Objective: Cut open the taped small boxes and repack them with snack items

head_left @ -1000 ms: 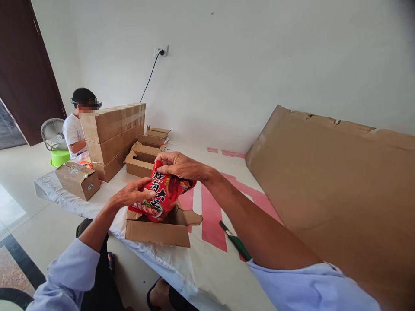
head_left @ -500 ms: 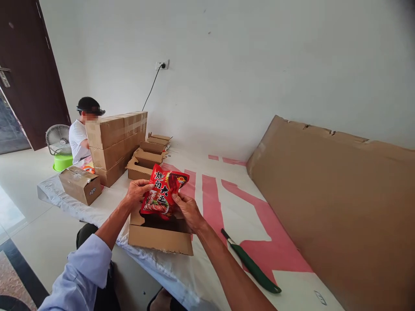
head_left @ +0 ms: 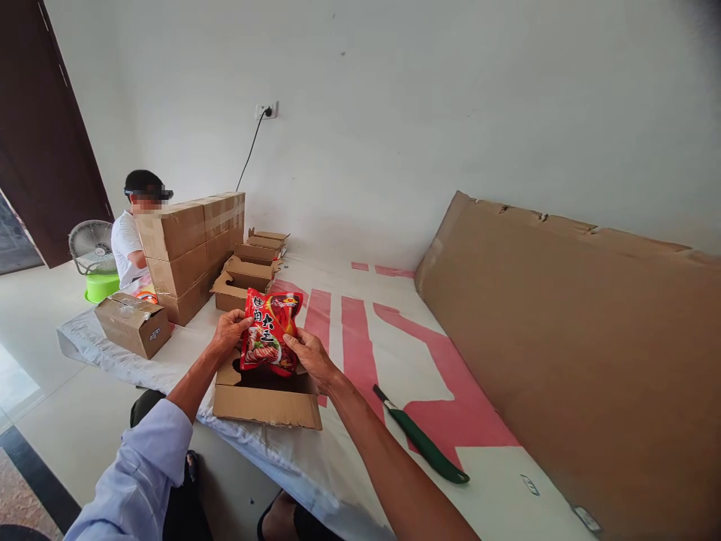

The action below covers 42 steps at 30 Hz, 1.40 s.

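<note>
A red printed food packet (head_left: 270, 334) is held up between both hands, above an open cardboard box (head_left: 267, 406) at the table's near edge. My left hand (head_left: 230, 332) pinches the packet's left side, thumb on the front. On the right side, my right hand (head_left: 312, 357) grips it the same way, its other fingers partly hidden behind. The packet is tilted so its printed front faces me. What lies inside the box is dark and mostly covered by the packet.
Taped cartons (head_left: 180, 282) are stacked at the left, with a smaller closed carton (head_left: 132, 323) before them. Open boxes (head_left: 248, 274) line up beyond. A green knife-shaped tool (head_left: 428, 447) lies right. A large cardboard sheet (head_left: 563, 323) leans against the wall. A person (head_left: 127, 233) sits behind the stack.
The camera view has turned slightly right, so the scene sits further left. The packet is turned a little more upright, with both hands still on it.
</note>
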Tool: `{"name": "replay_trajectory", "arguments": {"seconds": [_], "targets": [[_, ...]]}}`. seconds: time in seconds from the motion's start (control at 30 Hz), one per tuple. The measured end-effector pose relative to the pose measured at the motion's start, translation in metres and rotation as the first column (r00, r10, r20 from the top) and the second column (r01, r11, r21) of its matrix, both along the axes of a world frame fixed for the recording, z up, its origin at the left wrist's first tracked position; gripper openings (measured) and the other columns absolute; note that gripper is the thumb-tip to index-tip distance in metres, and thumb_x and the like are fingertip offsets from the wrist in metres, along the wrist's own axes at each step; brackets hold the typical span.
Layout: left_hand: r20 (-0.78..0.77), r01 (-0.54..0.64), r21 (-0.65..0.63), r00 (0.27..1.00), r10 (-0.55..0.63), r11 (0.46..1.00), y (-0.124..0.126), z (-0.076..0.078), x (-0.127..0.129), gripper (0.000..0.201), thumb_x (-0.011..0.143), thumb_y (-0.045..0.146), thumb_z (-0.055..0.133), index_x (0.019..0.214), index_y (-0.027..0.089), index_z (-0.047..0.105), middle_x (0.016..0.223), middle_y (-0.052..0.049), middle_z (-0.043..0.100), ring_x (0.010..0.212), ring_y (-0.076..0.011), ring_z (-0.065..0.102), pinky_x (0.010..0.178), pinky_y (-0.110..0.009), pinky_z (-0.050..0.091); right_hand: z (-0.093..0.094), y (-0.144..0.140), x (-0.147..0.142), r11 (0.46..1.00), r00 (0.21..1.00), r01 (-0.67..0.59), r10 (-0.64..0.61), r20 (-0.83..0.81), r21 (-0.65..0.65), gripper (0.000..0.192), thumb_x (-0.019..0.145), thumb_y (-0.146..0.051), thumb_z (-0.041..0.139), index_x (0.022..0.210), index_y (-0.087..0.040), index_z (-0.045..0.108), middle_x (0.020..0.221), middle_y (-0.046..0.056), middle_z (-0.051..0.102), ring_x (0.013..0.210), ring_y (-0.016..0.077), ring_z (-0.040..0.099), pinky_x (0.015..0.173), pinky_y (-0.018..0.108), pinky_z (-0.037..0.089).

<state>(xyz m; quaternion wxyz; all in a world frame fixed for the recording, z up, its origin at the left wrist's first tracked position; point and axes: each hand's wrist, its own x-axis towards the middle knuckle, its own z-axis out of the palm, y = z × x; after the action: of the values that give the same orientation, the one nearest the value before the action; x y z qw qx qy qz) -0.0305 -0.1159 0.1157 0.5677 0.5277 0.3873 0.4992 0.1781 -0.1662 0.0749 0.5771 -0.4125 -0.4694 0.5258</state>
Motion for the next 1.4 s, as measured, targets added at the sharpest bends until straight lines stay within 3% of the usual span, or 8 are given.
{"name": "replay_trajectory", "arguments": {"seconds": [0.27,0.67,0.9,1.1,1.27,1.4], "targets": [[-0.030,0.114,-0.006,0.993,-0.115,0.993,0.004,-0.006,-0.010,0.058,0.051,0.054,0.101,0.078,0.015,0.067,0.067,-0.002,0.072,0.054,-0.0116,0.062,0.054,-0.023,0.047,-0.008,0.011,0.000,1.000,0.999,0.000,-0.001,-0.051,-0.004,0.064,0.066,-0.064,0.088,0.110,-0.020,0.074,0.105,0.008,0.084,0.095,0.0307,0.079,0.087,0.045,0.064],[-0.022,0.104,0.032,0.994,-0.104,0.994,0.008,-0.012,-0.008,0.057,0.054,0.054,0.101,0.071,0.017,0.061,0.062,0.002,0.069,0.054,-0.0109,0.060,0.053,-0.022,0.044,-0.016,0.018,0.002,0.999,0.996,-0.006,0.003,-0.092,-0.036,0.069,0.062,-0.066,0.090,0.110,-0.020,0.072,0.103,0.008,0.084,0.095,0.0292,0.080,0.091,0.045,0.064],[-0.043,0.074,0.052,0.996,-0.072,0.996,0.008,-0.012,-0.008,0.059,0.053,0.056,0.099,0.071,0.018,0.059,0.063,0.002,0.067,0.054,-0.0110,0.058,0.052,-0.023,0.044,-0.004,0.005,0.002,0.999,0.997,-0.040,0.039,-0.073,-0.021,0.064,0.069,-0.063,0.088,0.114,-0.021,0.073,0.111,0.009,0.084,0.099,0.0294,0.079,0.091,0.044,0.064],[-0.085,-0.008,0.095,0.996,0.016,0.995,0.008,-0.015,-0.008,0.054,0.063,0.060,0.090,0.074,0.020,0.056,0.064,0.004,0.064,0.053,-0.0111,0.058,0.051,-0.022,0.043,0.003,-0.004,0.002,0.997,0.997,-0.075,0.075,-0.001,-0.024,0.054,0.070,-0.046,0.093,0.112,-0.016,0.076,0.103,0.010,0.084,0.091,0.0278,0.079,0.076,0.036,0.064],[-0.184,-0.051,0.181,0.979,0.085,0.982,0.007,-0.016,-0.007,0.041,0.068,0.053,0.087,0.077,0.018,0.067,0.072,0.000,0.070,0.065,-0.0147,0.064,0.057,-0.023,0.046,0.000,0.010,0.004,1.000,0.996,0.004,-0.004,-0.085,0.002,0.063,0.070,-0.052,0.091,0.121,-0.021,0.070,0.109,0.008,0.083,0.091,0.0268,0.078,0.078,0.039,0.065],[-0.294,-0.007,0.247,0.952,0.081,0.969,0.004,-0.016,-0.007,0.033,0.072,0.043,0.083,0.089,0.017,0.076,0.083,-0.003,0.076,0.071,-0.0159,0.065,0.060,-0.024,0.045,0.001,0.022,0.009,0.998,0.985,0.052,-0.048,-0.168,0.020,0.070,0.065,-0.056,0.093,0.122,-0.025,0.067,0.116,0.008,0.082,0.098,0.0284,0.078,0.084,0.044,0.066]]}}
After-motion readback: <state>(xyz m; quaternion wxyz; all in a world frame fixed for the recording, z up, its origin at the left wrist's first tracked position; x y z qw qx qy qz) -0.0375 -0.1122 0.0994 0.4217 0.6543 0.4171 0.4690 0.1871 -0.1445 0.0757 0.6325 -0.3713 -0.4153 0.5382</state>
